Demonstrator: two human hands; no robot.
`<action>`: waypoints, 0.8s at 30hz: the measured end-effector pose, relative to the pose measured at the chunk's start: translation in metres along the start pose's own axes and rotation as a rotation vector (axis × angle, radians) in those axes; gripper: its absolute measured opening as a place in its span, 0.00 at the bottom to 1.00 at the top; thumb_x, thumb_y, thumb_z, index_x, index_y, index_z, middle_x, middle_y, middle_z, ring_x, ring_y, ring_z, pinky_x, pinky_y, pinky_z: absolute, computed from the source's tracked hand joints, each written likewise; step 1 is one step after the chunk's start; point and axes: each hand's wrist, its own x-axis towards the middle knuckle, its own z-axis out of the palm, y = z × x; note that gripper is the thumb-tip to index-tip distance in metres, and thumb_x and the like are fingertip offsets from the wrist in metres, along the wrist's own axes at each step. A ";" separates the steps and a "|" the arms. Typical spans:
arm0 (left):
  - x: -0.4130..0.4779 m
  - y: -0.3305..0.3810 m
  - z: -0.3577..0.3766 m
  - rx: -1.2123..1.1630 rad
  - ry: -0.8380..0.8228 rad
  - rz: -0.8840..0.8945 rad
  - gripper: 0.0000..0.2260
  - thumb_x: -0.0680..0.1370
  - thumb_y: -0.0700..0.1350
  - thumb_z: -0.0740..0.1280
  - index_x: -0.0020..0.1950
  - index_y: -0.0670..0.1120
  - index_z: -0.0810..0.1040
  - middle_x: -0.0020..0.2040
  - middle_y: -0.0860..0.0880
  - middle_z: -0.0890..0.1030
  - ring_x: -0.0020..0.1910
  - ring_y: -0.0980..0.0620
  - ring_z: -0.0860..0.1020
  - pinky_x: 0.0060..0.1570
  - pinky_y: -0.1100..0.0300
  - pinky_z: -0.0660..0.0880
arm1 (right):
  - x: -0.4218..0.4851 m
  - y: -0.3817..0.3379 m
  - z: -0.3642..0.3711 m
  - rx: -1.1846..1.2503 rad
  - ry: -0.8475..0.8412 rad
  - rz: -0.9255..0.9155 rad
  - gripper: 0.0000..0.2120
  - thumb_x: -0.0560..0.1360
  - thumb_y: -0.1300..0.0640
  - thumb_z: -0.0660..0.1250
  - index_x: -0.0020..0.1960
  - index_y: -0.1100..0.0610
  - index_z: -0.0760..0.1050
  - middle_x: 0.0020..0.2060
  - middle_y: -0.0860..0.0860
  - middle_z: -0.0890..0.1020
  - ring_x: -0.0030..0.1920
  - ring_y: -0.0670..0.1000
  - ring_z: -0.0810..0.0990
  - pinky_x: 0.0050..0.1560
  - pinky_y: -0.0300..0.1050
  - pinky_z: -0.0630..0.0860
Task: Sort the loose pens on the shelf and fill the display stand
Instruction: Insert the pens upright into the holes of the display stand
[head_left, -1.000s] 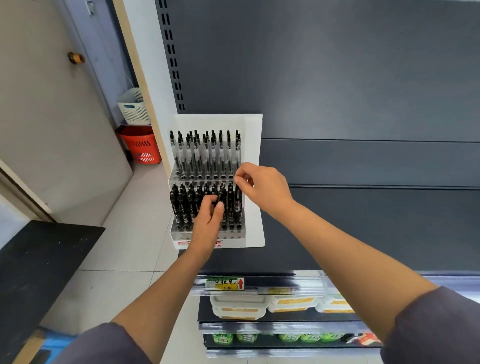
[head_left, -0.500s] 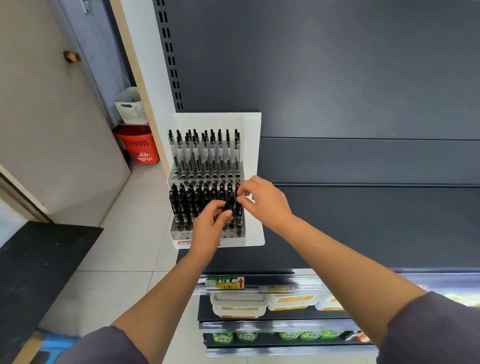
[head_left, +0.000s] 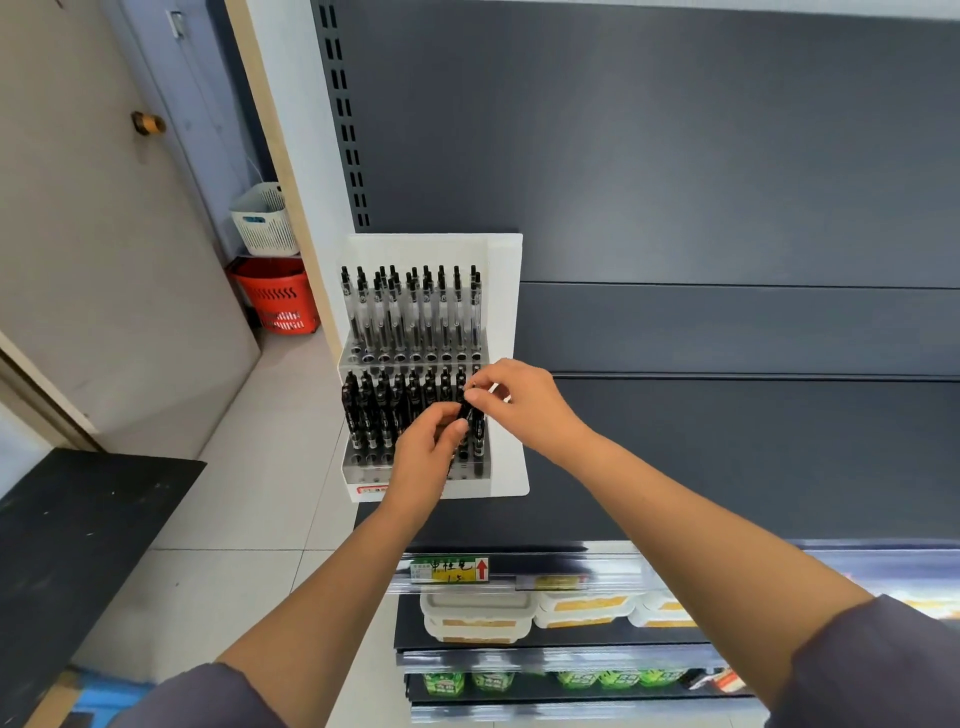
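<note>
- Pale floor tiles (head_left: 244, 467) and a grey door fill the left side, with a white basket (head_left: 262, 218) above a red basket (head_left: 278, 301) in the corner.
- Just right of them, a white display stand (head_left: 501, 291) sits at the left end of a dark shelf (head_left: 727, 457). Its upper tier is packed with clear pens (head_left: 410, 317) and its lower tier with black pens (head_left: 371, 410). The front sockets of the lower tier look unfilled.
- The left hand (head_left: 426, 452) is raised in front of the lower tier on a nearly straight forearm. Its fingers are curled and the thumb is pressed in, pinching the lower barrel of the held pen (head_left: 465, 410). Whether more pens lie in the palm cannot be told.
- The held pen stands close to upright, leaning slightly, over the right end of the lower tier. The free sockets therefore lie below it and toward the person.
- The right hand (head_left: 522, 402) is angled in from the right with the wrist bent, thumb and forefinger closed on the pen's top end. Judging by that grip, it is the better-placed hand to steer the pen down.
- Below the shelf's front edge are a price label (head_left: 449, 569) and stacked food tubs (head_left: 475, 616).
</note>
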 end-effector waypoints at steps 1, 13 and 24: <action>0.000 0.002 0.000 0.001 -0.001 0.012 0.10 0.80 0.41 0.61 0.60 0.45 0.75 0.50 0.55 0.78 0.49 0.61 0.76 0.48 0.70 0.73 | 0.000 -0.003 0.000 0.002 -0.017 -0.001 0.06 0.77 0.53 0.66 0.48 0.54 0.80 0.42 0.44 0.79 0.41 0.42 0.76 0.45 0.38 0.73; -0.003 0.005 -0.013 0.088 0.147 0.128 0.09 0.78 0.39 0.64 0.56 0.48 0.76 0.47 0.55 0.77 0.46 0.64 0.74 0.44 0.77 0.69 | 0.001 -0.033 -0.003 -0.246 0.010 -0.094 0.09 0.78 0.51 0.62 0.53 0.54 0.78 0.44 0.48 0.83 0.46 0.51 0.79 0.48 0.52 0.77; -0.008 -0.010 -0.030 0.425 -0.020 0.168 0.09 0.78 0.44 0.65 0.58 0.46 0.76 0.46 0.53 0.76 0.45 0.54 0.74 0.44 0.59 0.73 | 0.007 -0.022 0.004 -0.302 -0.045 -0.079 0.07 0.77 0.50 0.64 0.52 0.51 0.78 0.41 0.45 0.81 0.49 0.49 0.76 0.50 0.48 0.74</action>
